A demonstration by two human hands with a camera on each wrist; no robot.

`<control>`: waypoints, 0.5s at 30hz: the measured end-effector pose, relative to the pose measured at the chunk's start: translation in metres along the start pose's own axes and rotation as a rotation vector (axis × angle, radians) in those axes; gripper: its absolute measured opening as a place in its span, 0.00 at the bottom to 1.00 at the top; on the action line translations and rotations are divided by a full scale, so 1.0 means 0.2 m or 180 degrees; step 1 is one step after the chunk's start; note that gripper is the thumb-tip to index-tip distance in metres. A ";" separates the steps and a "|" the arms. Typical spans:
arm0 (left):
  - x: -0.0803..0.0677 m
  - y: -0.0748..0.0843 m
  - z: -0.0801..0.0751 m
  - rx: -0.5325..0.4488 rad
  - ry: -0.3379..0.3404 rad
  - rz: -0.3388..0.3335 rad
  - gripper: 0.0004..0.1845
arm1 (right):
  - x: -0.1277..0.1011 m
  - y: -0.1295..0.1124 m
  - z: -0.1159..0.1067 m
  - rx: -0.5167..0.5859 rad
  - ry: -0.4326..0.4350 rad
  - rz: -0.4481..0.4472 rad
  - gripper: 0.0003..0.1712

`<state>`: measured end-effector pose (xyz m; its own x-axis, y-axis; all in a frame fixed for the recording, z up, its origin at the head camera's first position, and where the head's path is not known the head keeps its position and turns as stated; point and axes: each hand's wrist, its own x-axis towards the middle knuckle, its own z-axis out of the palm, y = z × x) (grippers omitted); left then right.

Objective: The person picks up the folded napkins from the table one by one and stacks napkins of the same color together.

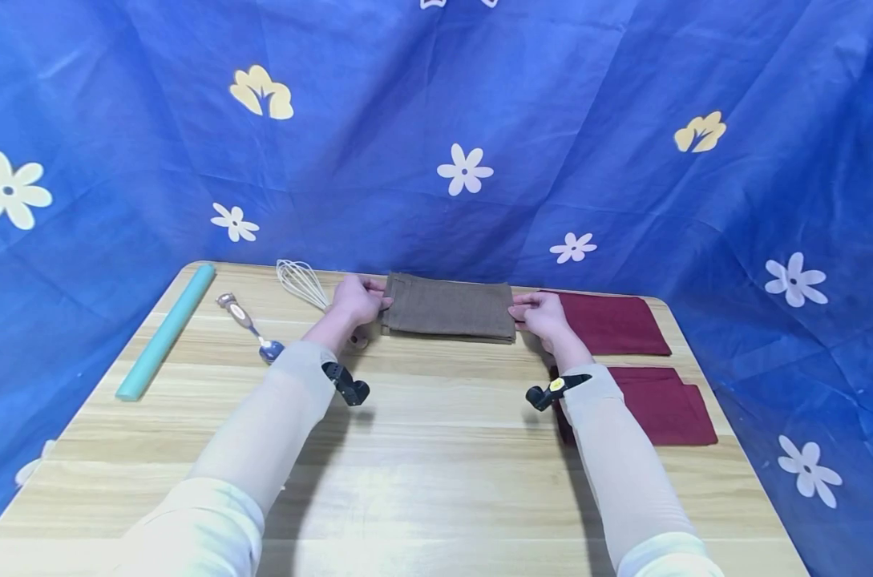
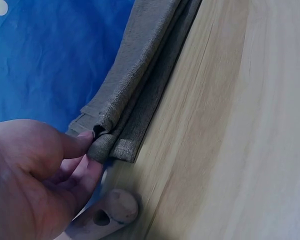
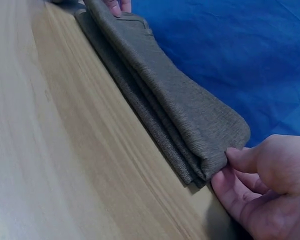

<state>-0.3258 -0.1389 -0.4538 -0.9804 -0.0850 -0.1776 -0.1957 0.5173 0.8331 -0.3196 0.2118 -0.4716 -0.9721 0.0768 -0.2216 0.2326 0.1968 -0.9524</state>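
I see the left hand [image 1: 357, 300] pinching the left end of the folded brown cloth [image 1: 448, 308] between thumb and fingers; the left wrist view confirms the fold nipped at its corner. The right hand [image 1: 543, 314] pinches the cloth's right end the same way. The cloth lies flat at the far edge of the wooden table [image 1: 422, 449], between both hands. Just right of it lie two dark red cloths [image 1: 612, 322]. Left of it I note a whisk [image 1: 301, 282], a spoon [image 1: 252, 327] and a teal roll [image 1: 165, 332].
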 end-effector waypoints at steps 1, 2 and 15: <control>0.00 0.00 0.00 -0.0045 -0.0006 0.0003 0.17 | 0.00 0.00 0.00 0.0002 -0.0007 -0.0004 0.17; 0.00 0.00 0.00 -0.0087 -0.0012 0.0013 0.17 | 0.00 -0.01 -0.01 -0.0001 -0.0015 -0.0016 0.17; -0.05 0.01 -0.06 -0.0142 0.0021 0.0191 0.16 | -0.07 -0.08 -0.08 -0.0217 -0.0112 -0.0310 0.18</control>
<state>-0.3165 -0.1483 -0.4444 -0.9905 -0.0607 -0.1232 -0.1372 0.4833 0.8646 -0.3090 0.2225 -0.4504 -0.9904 0.0200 -0.1369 0.1373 0.2676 -0.9537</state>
